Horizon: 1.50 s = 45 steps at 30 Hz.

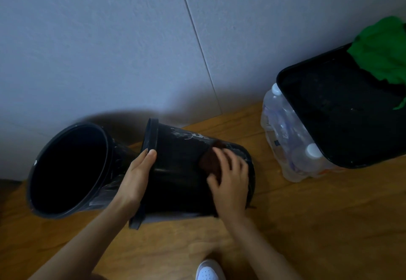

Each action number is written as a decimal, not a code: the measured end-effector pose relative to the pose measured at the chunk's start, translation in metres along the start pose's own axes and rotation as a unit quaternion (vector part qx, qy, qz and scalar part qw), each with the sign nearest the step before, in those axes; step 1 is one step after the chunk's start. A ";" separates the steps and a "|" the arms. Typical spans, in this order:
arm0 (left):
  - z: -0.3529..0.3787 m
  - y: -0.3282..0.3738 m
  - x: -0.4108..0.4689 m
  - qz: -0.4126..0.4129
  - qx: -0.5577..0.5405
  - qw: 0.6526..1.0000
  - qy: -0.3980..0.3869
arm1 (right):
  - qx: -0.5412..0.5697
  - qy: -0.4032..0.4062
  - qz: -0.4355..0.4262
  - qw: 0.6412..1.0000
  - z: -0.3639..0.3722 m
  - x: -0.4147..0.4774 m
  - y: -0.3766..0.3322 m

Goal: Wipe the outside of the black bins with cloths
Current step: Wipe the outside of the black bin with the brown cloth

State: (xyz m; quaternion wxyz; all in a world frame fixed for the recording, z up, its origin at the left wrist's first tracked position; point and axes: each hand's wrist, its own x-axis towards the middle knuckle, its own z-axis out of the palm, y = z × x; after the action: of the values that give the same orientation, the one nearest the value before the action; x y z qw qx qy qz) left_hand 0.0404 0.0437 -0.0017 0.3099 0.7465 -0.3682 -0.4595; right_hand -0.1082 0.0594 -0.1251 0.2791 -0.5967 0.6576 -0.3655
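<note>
Now we steady the tipped bin (175,167) on the floor (307,224), left hand (138,174) clasping its rim, right hand (228,181) spread flat on a cloth (208,162); hard strokes could roll it away.

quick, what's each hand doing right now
Left hand: grips the bin just below its rim.
Right hand: open, fingers spread, pressing the cloth on the bin's side.
</note>
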 end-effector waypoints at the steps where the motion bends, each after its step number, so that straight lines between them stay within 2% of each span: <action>1: -0.002 -0.002 0.002 -0.007 -0.008 1.000 0.003 | -0.008 0.003 0.051 0.999 -0.002 0.006 0.015; 4: -0.001 -0.003 0.005 -0.015 -0.026 1.000 0.008 | -0.028 0.012 0.142 0.989 -0.013 0.024 0.054; 9: -0.001 -0.001 0.003 -0.008 -0.024 1.000 0.018 | 0.034 0.041 0.187 0.981 -0.015 0.015 0.075; 12: -0.001 -0.002 0.001 -0.004 -0.006 1.000 0.011 | 0.004 0.042 0.126 0.991 -0.013 -0.007 0.066; 15: 0.002 -0.003 -0.003 0.008 0.015 1.000 0.000 | -0.008 0.017 0.010 1.000 -0.010 -0.018 0.043; 19: 0.010 -0.005 -0.011 0.048 0.030 0.998 -0.021 | 0.017 -0.020 -0.130 0.991 -0.009 -0.010 -0.013; 23: 0.012 -0.002 -0.013 0.046 0.025 0.998 -0.022 | 0.019 -0.069 -0.169 0.983 -0.012 0.015 -0.040; 26: 0.010 -0.003 -0.013 0.034 0.021 0.999 -0.015 | 0.022 -0.101 -0.064 0.993 -0.013 0.042 -0.017; 30: 0.010 0.000 -0.014 0.044 0.042 0.998 -0.026 | -0.049 -0.099 0.101 0.989 -0.024 0.073 0.048; 34: 0.011 0.003 -0.013 0.046 0.069 0.996 -0.038 | -0.023 -0.090 0.142 0.985 -0.026 0.071 0.086; 38: 0.008 0.000 -0.014 0.045 0.078 0.995 -0.043 | -0.053 -0.040 0.105 0.992 -0.023 0.047 0.074; 41: 0.011 0.002 -0.016 0.048 0.078 0.994 -0.053 | -0.007 -0.039 0.071 0.997 -0.022 0.030 0.033; 45: 0.013 0.000 -0.014 0.065 0.083 0.993 -0.055 | 0.047 -0.009 -0.063 0.997 -0.007 0.004 -0.038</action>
State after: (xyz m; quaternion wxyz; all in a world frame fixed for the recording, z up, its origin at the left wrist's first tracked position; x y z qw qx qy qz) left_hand 0.0242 0.0537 0.0002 0.2550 0.7181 -0.4691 -0.4463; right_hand -0.0922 0.0558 -0.0902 0.2891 -0.6263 0.5982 -0.4078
